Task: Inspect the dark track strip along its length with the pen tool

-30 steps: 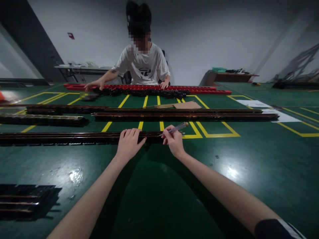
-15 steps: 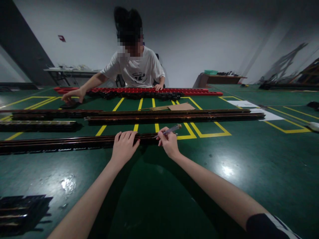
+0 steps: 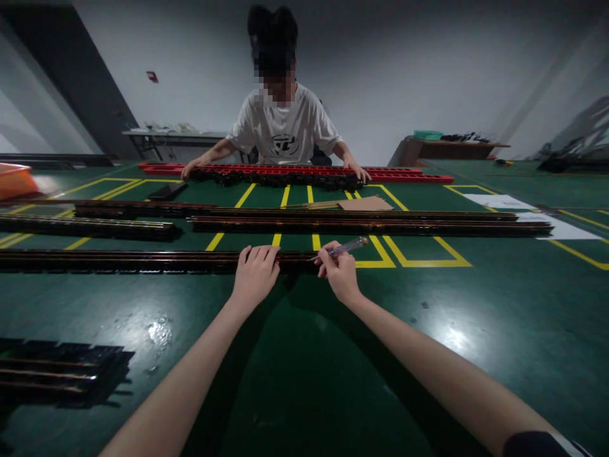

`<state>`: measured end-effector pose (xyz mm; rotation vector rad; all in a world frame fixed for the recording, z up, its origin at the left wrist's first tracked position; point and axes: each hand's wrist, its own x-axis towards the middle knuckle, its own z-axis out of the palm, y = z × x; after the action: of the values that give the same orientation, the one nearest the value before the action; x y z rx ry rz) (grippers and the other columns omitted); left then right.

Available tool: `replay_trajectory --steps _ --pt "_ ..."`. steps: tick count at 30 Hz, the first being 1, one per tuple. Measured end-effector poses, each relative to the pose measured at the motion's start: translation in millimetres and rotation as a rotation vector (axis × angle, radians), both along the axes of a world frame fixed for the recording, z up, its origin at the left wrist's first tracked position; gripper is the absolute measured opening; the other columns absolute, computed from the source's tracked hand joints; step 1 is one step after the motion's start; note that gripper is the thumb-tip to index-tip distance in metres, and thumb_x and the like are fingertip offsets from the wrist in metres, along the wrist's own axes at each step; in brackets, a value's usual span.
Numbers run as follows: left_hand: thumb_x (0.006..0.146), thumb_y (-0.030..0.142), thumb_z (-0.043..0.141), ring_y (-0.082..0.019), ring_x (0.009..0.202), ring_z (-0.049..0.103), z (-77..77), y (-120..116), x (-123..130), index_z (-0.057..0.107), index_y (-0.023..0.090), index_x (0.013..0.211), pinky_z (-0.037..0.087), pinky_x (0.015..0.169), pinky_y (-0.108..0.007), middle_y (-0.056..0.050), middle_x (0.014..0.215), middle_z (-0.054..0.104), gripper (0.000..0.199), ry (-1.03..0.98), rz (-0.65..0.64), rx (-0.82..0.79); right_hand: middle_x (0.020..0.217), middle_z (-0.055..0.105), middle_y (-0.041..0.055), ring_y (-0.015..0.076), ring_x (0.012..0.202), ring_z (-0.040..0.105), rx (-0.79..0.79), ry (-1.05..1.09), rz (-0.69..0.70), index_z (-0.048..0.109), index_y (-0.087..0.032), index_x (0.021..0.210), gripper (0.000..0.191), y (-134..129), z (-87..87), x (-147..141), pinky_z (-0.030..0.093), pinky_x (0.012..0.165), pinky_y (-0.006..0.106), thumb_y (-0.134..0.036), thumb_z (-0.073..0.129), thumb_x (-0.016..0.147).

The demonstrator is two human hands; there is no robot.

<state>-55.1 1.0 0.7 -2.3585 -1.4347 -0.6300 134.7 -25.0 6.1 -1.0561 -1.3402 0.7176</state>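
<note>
A long dark strip [image 3: 143, 261] with thin reddish lines along it lies crosswise on the green table. My left hand [image 3: 255, 278] grips it near its right end, fingers over the top and thumb at the near side. In my right hand [image 3: 340, 277] is a slim screwdriver [image 3: 351, 245] with a clear handle, held like a pen. Its tip points left and down at the strip's right end; whether it touches is too small to tell.
Further dark strips [image 3: 371, 227] lie beyond my hands, with others [image 3: 52, 374] at the near left. Cardboard [image 3: 365, 204] and white paper [image 3: 561, 226] lie on the table [image 3: 304, 381]. A person [image 3: 285, 127] opposite touches red rails [image 3: 404, 172]. An orange bin [image 3: 16, 181] stands at left.
The view has swung left, so things appear farther right. The co-worker's hand has left the small dark object and now rests at the red rails. My hands keep their hold.
</note>
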Motion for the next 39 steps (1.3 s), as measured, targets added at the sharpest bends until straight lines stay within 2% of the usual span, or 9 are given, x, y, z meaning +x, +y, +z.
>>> replay_trajectory --steps 8,16,31,39 --pt "0.090 0.017 0.035 -0.026 0.110 0.056 -0.7 -0.2 -0.2 0.058 0.014 0.118 0.034 0.102 -0.045 -0.012 0.116 0.064 0.036 -0.013 0.003 0.003 0.065 0.060 -0.0003 0.0101 0.044 0.054 -0.015 0.005 -0.012 0.052 -0.019 0.075 0.024 -1.0 2.0 0.0 0.044 0.040 0.022 -0.042 0.055 0.084" --pt "0.089 0.014 0.034 -0.025 0.110 0.055 -1.4 0.3 0.0 0.059 0.014 0.119 0.032 0.103 -0.045 -0.012 0.116 0.064 0.039 -0.011 0.003 0.007 0.061 0.059 -0.0010 0.0092 0.042 0.054 -0.003 0.017 -0.058 0.051 -0.019 0.074 0.019 0.2 -0.2 0.5 0.041 0.038 0.020 -0.035 0.053 0.085" --pt "0.089 0.013 0.034 -0.026 0.111 0.055 -2.3 0.7 -1.1 0.058 0.013 0.120 0.032 0.103 -0.045 -0.012 0.117 0.063 0.039 -0.020 0.010 -0.015 0.062 0.060 -0.0004 0.0099 0.043 0.054 -0.015 0.009 -0.024 0.052 -0.019 0.073 0.026 1.0 -0.5 0.0 0.042 0.037 0.021 -0.043 0.056 0.083" --pt "0.089 0.013 0.033 -0.025 0.111 0.055 -1.7 0.9 -1.1 0.058 0.013 0.119 0.031 0.104 -0.044 -0.012 0.118 0.063 0.039 -0.014 0.012 -0.019 0.058 0.057 -0.0018 0.0094 0.042 0.053 0.012 0.026 -0.099 0.051 -0.019 0.071 0.022 -0.4 -0.1 -0.2 0.042 0.038 0.021 -0.038 0.055 0.083"
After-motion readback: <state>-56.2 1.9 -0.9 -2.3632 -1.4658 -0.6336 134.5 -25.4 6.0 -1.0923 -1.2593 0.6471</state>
